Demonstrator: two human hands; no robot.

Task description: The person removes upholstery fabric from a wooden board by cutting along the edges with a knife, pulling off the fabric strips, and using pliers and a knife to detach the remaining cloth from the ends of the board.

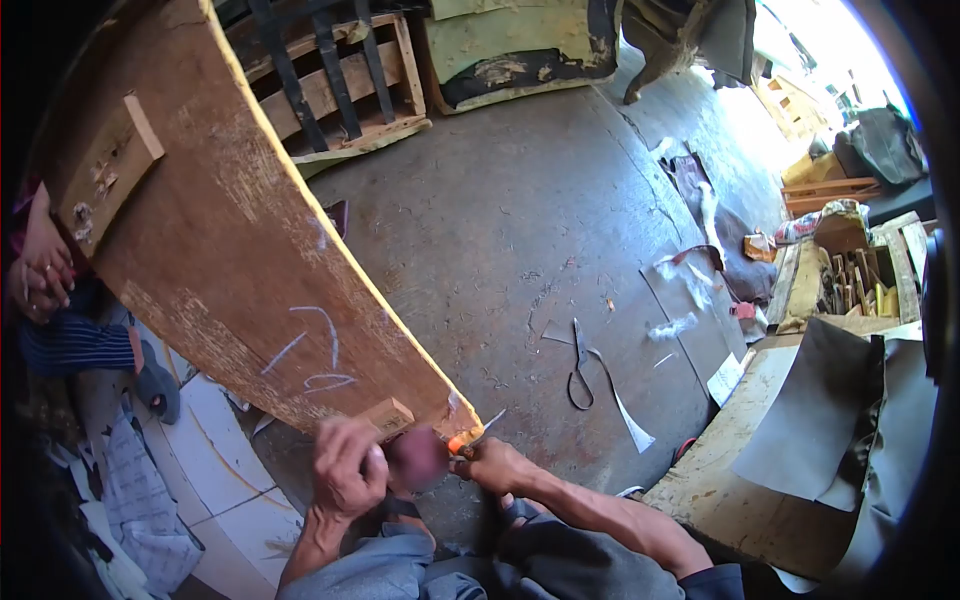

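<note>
A large brown wooden panel point(230, 200) with a yellow padded edge slants down toward me, chalk marks on its face. Beside its lower end my left hand point(348, 468) is raised, slightly smeared, with curled fingers; what they hold, if anything, I cannot make out. A blurred reddish round shape point(417, 458) lies just right of that hand. A small wood block point(388, 418) is at the panel's lower edge. At the panel's lower corner my right hand point(495, 466) is closed around a small tool with an orange part point(462, 441), its kind unclear.
Scissors point(580, 365) lie on the grey floor near fabric strips. Another person's hands point(45, 265) are at the panel's left side. Grey sheet material point(810, 420) drapes over a padded piece on the right. Behind it stands a crate of wood scraps point(855, 285). Slatted wooden frames point(335, 85) stand behind.
</note>
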